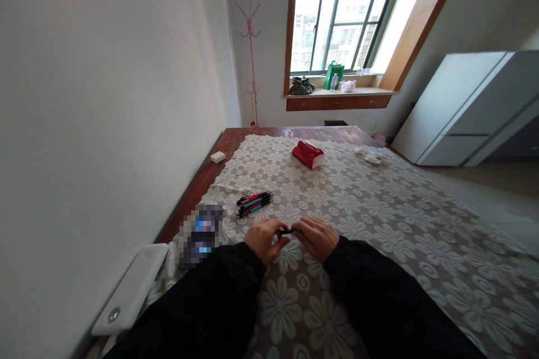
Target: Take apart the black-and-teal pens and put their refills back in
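Observation:
My left hand (263, 238) and my right hand (316, 235) meet low in the middle of the view, above the flower-patterned tablecloth (280, 305). Between them is a thin black pen-like piece (287, 231), lying roughly level. Fingers of both hands are closed on its two ends, so only a short middle stretch shows; its exact kind is hard to tell. Just beyond my left hand lies a bundle of several pens (255, 203) in black, red and teal, side by side on the cloth.
A pixelated dark item (202, 237) lies left of my left hand, near a long white device (132, 289) by the wall. Farther off are a small white box (218, 157), a red tissue pack (309, 154) and crumpled white tissues (369, 156). A wooden table edge (189, 196) runs along the left.

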Motion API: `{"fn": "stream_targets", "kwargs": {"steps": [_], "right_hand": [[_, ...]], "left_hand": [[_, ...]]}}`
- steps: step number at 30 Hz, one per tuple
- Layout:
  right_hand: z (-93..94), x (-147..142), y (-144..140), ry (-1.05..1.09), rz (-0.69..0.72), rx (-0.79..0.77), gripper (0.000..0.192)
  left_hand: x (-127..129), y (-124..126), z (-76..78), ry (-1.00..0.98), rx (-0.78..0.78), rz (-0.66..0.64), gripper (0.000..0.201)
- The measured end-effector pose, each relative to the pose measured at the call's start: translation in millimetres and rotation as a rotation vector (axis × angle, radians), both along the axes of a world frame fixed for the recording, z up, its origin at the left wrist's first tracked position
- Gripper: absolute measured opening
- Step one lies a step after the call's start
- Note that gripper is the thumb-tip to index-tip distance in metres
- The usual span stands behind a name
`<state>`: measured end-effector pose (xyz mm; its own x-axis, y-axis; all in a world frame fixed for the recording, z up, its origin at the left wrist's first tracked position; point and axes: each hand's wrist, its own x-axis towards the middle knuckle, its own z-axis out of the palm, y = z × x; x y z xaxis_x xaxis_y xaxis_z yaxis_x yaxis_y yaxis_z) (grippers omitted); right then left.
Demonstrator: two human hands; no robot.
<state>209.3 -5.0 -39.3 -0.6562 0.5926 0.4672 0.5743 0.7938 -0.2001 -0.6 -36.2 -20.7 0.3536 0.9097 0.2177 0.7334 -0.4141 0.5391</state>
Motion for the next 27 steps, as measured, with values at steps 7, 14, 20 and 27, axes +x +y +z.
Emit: {"fn": "stream_targets", "kwargs": {"steps": [7,14,20,27], "right_hand": [[1.0,-0.3,-1.3,-0.005,-0.007,-0.032,0.009],[1.8,2.6,0.7,-0.010,-0.018,-0.072,0.013],[-2.1,6.7,5.6,0.011,-0.067,-0.096,0.014],[-11.9,10.4,11.8,0.027,-0.014,-0.096,0.036]], "left_hand": [[-1.7,1.0,-1.5,0.120,0.046,0.009,0.033],[-1.5,1.3,-3.4,0.039,0.031,0.035,0.016],[-1.8,1.6,-4.0,0.017,0.048,0.046,0.016],[-3.1,2.3,-6.0,0.032,0.053,0.032,0.023]]}}
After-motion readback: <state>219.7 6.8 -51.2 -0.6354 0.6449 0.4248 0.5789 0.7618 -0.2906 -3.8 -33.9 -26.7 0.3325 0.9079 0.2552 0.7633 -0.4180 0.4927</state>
